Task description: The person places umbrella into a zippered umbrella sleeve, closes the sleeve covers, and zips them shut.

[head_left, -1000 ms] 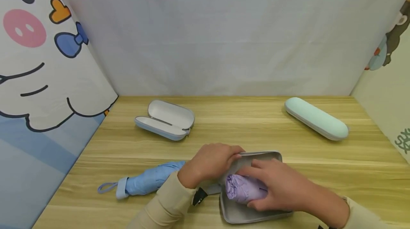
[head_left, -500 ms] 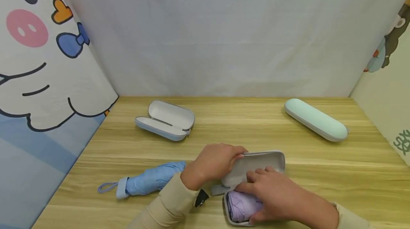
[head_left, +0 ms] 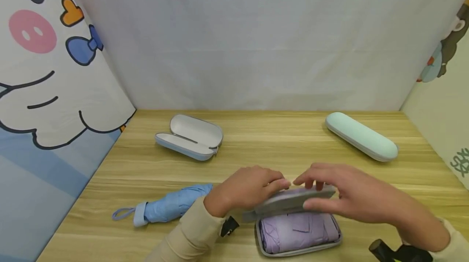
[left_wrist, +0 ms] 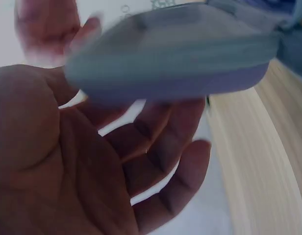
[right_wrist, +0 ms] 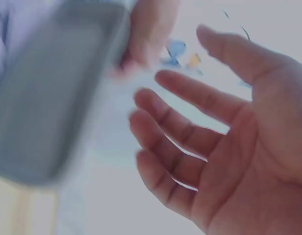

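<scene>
A rolled purple folding umbrella [head_left: 300,232] lies inside a hard-shell case with a grey lining, whose lower half [head_left: 286,253] rests on the table. The case's lid [head_left: 293,201] leans part way over it, hinged along the far side. My left hand [head_left: 247,188] holds the lid at its left corner; in the left wrist view its curled fingers [left_wrist: 161,142] reach behind the purple outer shell. Fingers spread and relaxed, my right hand [head_left: 351,193] hovers at the lid's right end. The right wrist view shows a gap between that hand [right_wrist: 214,132] and the lid [right_wrist: 58,93].
A blue folding umbrella [head_left: 172,207] with a wrist loop lies beside the left sleeve. Behind it stands an opened blue case [head_left: 187,148] with a white lining. A mint-green closed case [head_left: 360,136] sits at the back right. White cloth [head_left: 256,42] hangs behind the wooden table.
My right hand has laid the purple umbrella down in the case, let go and risen beside the lid. The lid has swung from upright toward the lower half. My left hand stays at its corner.
</scene>
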`<action>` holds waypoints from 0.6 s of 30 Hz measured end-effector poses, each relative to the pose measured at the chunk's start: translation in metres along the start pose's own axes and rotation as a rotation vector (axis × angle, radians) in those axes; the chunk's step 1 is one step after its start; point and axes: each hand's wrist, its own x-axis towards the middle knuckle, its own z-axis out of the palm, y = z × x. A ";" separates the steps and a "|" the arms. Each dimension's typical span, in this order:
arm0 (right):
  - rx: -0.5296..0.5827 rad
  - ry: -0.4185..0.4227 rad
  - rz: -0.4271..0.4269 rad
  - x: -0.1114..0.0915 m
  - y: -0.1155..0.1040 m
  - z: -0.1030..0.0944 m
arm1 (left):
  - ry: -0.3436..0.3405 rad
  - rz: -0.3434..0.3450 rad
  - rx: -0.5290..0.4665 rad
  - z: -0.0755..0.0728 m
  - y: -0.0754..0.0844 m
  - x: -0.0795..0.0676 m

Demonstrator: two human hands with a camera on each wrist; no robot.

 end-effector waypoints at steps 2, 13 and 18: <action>-0.002 0.044 0.047 -0.001 0.006 -0.011 | -0.046 0.050 -0.026 -0.001 0.002 0.000; 0.098 -0.183 0.174 -0.007 0.045 0.012 | -0.200 0.167 -0.082 0.005 0.008 0.001; 0.159 -0.246 0.180 -0.009 0.047 0.021 | -0.264 0.171 -0.115 0.006 0.006 0.002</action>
